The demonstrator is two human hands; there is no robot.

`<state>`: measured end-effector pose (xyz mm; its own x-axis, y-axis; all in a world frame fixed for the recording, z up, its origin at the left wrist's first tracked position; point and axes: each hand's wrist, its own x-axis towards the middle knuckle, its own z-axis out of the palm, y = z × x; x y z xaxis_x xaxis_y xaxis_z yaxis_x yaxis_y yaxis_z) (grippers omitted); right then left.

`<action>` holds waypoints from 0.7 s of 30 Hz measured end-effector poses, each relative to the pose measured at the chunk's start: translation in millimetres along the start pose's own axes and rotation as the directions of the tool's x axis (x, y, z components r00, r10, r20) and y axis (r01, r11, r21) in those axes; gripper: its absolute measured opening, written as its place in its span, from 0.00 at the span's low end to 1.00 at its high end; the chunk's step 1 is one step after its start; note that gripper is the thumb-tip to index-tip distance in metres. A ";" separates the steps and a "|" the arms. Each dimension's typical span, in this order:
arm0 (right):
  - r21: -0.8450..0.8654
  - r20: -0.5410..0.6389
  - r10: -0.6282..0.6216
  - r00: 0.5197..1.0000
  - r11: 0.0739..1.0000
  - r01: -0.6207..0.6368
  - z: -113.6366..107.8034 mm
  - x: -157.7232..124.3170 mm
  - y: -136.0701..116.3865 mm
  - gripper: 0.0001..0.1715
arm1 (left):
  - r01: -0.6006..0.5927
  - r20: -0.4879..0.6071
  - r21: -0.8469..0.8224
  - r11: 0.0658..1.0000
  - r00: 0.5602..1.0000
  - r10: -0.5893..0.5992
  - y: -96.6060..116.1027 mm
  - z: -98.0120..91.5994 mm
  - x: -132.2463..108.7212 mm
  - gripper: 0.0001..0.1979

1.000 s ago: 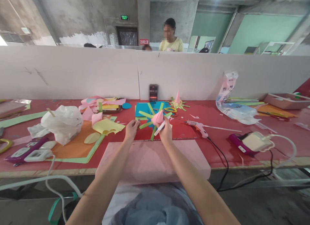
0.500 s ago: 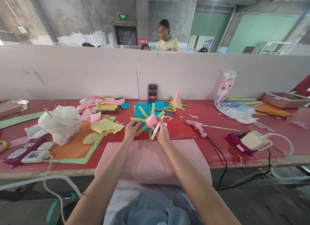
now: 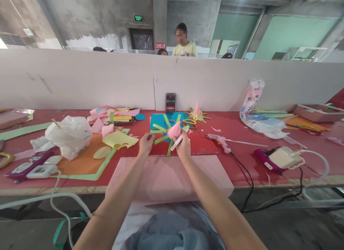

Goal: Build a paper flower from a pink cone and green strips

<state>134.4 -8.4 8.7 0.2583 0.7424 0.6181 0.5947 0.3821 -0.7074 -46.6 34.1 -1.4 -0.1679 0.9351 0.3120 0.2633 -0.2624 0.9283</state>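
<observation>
A small papercraft, a pink paper cone [image 3: 174,130] with green paper strips [image 3: 161,139] spreading from its base like rays, is held above the table in my right hand [image 3: 184,146]. A short white strip or stick [image 3: 176,142] also lies against the fingers of that hand. My left hand [image 3: 146,144] is closed in a pinch beside the end of one green strip; whether it grips anything is too small to tell. Behind, scissors with yellow handles [image 3: 192,123] rest on blue paper [image 3: 158,118]. A similar pink cone [image 3: 197,108] on woven strips stands farther back.
To the right lie a pink glue gun [image 3: 220,141] with its cord and a purple power strip [image 3: 266,159]. Paper scraps [image 3: 119,139], a crumpled white plastic bag [image 3: 70,136] and another power strip [image 3: 28,166] sit left. A white partition [image 3: 107,81] closes the back.
The cone has tilted to point up and right, with its strips turned. My left fingers have moved slightly from the strip they touched; my right hand has shifted a little right.
</observation>
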 end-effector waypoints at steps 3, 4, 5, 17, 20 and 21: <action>-0.010 -0.058 0.019 0.998 1.000 -0.020 -0.7 0.8 1.3 0.27 | 0.028 -0.072 -0.066 0.997 0.997 -0.033 -1.2 -3.0 0.4 0.11; -0.010 -0.073 0.024 0.997 1.000 -0.025 -1.0 1.0 1.6 0.27 | 0.032 -0.111 -0.076 0.997 0.993 -0.040 -1.7 -4.5 0.9 0.11; -0.007 -0.084 0.032 0.996 0.999 -0.033 -1.4 1.2 1.6 0.27 | 0.032 -0.159 -0.078 0.996 0.986 -0.045 -2.4 -6.1 1.5 0.11; 0.065 -0.164 0.129 0.978 0.991 -0.120 -3.7 1.5 4.0 0.28 | 0.009 -0.569 -0.120 0.993 0.819 -0.076 -7.6 -18.9 9.3 0.10; 0.075 -0.184 0.111 0.977 0.992 -0.098 -2.9 2.0 7.0 0.27 | -0.035 -0.513 -0.066 0.997 0.858 -0.004 -0.9 -15.4 5.7 0.10; 0.081 -0.183 0.100 0.978 0.993 -0.086 -2.8 2.1 7.5 0.27 | -0.063 -0.467 -0.048 0.997 0.884 0.034 2.6 -13.2 3.5 0.12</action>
<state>141.5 -5.6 5.7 0.4516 0.6632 0.5968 0.5065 0.3601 -0.7834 -59.0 33.5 4.7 -0.5832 0.7062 0.4014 0.2279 -0.3321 0.9153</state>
